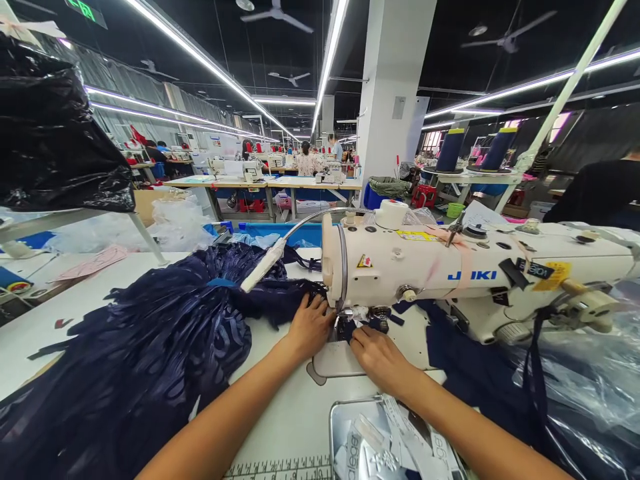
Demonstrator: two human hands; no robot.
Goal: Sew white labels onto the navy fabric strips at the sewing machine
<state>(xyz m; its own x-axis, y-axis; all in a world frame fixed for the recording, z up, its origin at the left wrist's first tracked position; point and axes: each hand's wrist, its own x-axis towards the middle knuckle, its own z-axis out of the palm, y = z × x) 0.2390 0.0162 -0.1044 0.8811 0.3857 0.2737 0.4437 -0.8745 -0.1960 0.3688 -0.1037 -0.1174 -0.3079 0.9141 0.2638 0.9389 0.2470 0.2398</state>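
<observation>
My left hand [311, 325] lies beside the needle area of a white sewing machine [415, 260]. Its fingers are stretched out and somewhat apart over a gathered strip of navy fabric [280, 300]. At the front of the presser foot, my right hand [377, 353] has its fingers drawn together on a small piece of dark navy fabric [354, 328]. The fingertips of both hands are partly hidden by the machine head and the cloth. A large heap of navy straps [150, 347] spreads over the table to the left.
A metal tray [336, 427] with labels and small parts sits under my right forearm. A ruler [285, 469] runs along the near edge. Navy cloth [465, 360] and clear plastic [595, 373] lie at right. A white lamp [263, 268] on a bendable neck hangs left of the machine head.
</observation>
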